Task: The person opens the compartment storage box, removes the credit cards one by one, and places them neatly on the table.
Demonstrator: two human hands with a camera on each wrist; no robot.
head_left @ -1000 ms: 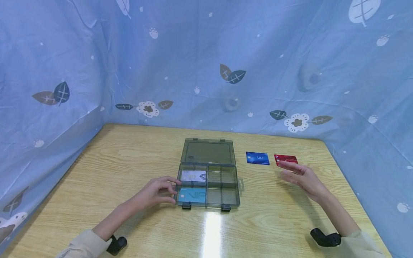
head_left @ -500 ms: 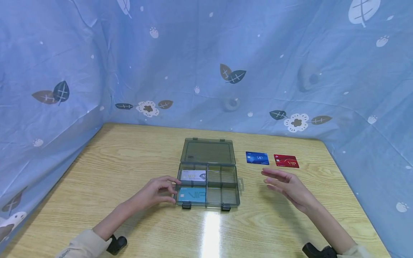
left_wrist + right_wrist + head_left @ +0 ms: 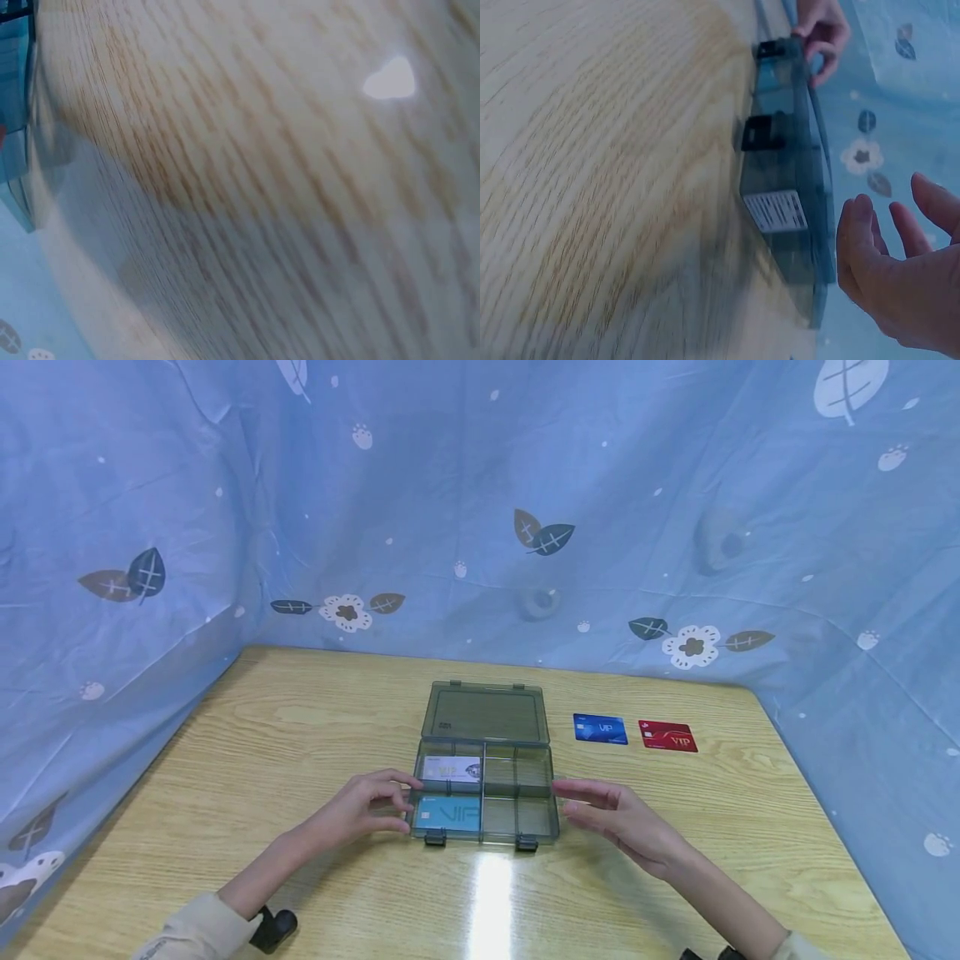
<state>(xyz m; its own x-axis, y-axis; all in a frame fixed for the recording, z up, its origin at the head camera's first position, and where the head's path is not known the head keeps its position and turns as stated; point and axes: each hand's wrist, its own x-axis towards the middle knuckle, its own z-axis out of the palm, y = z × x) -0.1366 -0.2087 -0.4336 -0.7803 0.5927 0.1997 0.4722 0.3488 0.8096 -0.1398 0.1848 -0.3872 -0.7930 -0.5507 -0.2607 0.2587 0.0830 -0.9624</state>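
Divided box [image 3: 537,818], centre of the clock face, stands near the middle of the desk [image 3: 315,718], its lid [image 3: 486,712] laid back toward 12 o'clock. Left hand [image 3: 358,806] at 9 o'clock: fingers bent against the box's side, though whether they grip it or merely rest there cannot be told. Right hand [image 3: 633,827] at 3 o'clock: fingers parted, slightly curved, holding nothing, just beside the box. Step in hand, as judged: setting a hand to each side of the box; the next move would call for the right fingers to settle evenly on it. White card [image 3: 450,769] lies inside at 10 o'clock, teal card [image 3: 450,814] at 8; blue card [image 3: 600,728] and, farther out, red card [image 3: 668,736] lie on the desk toward 2 o'clock.
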